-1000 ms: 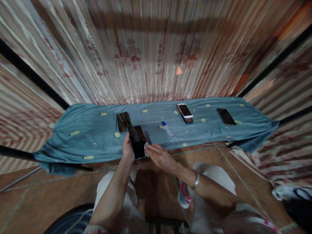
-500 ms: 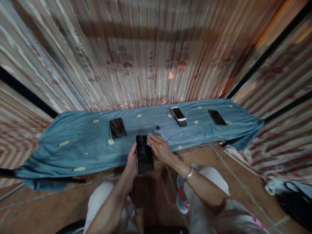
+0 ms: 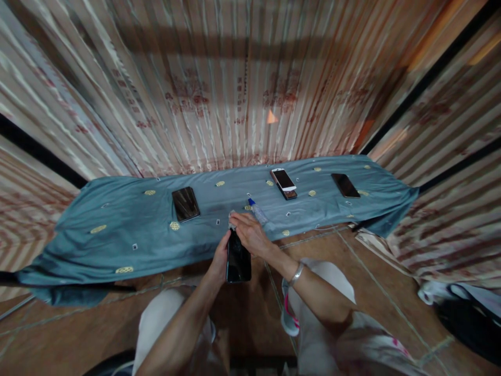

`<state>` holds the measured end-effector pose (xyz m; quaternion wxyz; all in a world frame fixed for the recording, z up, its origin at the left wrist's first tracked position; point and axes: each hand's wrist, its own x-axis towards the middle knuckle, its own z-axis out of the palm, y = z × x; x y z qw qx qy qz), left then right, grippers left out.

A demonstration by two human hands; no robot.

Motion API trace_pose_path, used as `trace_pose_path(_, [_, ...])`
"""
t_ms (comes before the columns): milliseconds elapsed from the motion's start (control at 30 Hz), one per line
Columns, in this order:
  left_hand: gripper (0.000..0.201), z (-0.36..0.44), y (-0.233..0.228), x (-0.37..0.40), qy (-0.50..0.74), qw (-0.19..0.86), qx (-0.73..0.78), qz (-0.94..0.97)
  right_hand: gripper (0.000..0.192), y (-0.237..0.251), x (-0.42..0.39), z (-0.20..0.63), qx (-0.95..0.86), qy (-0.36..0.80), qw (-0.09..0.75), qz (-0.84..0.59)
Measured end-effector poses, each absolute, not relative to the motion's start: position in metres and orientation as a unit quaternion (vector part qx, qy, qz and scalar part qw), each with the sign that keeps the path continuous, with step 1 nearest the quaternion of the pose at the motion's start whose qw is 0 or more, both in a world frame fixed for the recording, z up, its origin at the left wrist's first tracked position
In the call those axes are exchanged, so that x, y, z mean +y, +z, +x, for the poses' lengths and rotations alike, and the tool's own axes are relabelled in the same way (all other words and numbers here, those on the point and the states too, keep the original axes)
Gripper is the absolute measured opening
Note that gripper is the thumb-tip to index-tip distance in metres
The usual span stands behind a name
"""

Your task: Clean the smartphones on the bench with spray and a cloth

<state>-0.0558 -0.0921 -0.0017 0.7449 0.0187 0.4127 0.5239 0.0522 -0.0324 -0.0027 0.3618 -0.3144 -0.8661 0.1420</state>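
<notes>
Through the head camera, I am watching the left hand (image 3: 221,257) clamping a dark phone (image 3: 238,256) along its left edge, screen up, out past the near edge of the blue cloth (image 3: 117,230) and over the floor. The right hand (image 3: 248,232) is pressing down on the top end of that phone, its fingers closed on a small pale wipe (image 3: 231,219); only a scrap of it is showing, so I cannot tell how firmly it is pinched.

Just beyond the right hand a small spray bottle (image 3: 257,210) is lying on its side on the cloth. Up and to the left of the grip another dark phone (image 3: 186,203) is lying flat. Further right, a white phone (image 3: 283,180) is sitting stacked on a darker one, and a black phone (image 3: 345,185) is resting well apart.

My worry: the held phone is hanging over hard floor, gripped on one edge only. Downward rubbing pressure could be levering it out of the left hand. The knuckles could also be nudging the bottle into a roll.
</notes>
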Motion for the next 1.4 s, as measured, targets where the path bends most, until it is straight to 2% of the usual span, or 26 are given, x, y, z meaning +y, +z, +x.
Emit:
trace_pose_path(200, [0.028, -0.056, -0.009, -0.092, 0.518, 0.751, 0.408, 0.019, 0.037, 0.002, -0.029, 0.054, -0.887, 0.148, 0.326, -0.291])
trace_pose_path(433, [0.030, -0.065, 0.007, -0.094, 0.524, 0.750, 0.404, 0.002, 0.034, 0.003, -0.021, 0.064, -0.847, 0.202, 0.331, -0.364])
trace_pose_path(667, [0.032, -0.070, 0.009, -0.091, 0.536, 0.750, 0.386, -0.001, 0.024, -0.006, -0.011, 0.060, -0.697, 0.411, 0.379, -0.449])
trace_pose_path(800, [0.036, -0.074, 0.008, -0.089, 0.532, 0.736, 0.417, 0.014, 0.016, -0.012, -0.009, 0.053, -0.565, 0.571, 0.398, -0.443])
trace_pose_path(900, [0.040, -0.079, 0.010, -0.088, 0.545, 0.732, 0.409, 0.015, 0.020, -0.014, -0.016, 0.047, -0.489, 0.654, 0.392, -0.423])
trace_pose_path(1100, [0.049, -0.092, 0.015, -0.084, 0.572, 0.729, 0.376, 0.004, 0.028, -0.018, -0.036, 0.039, -0.438, 0.721, 0.342, -0.414])
trace_pose_path(1400, [0.054, -0.109, 0.022, -0.080, 0.608, 0.699, 0.371, 0.062, 0.031, -0.024, -0.061, 0.036, -0.392, 0.790, 0.291, -0.371])
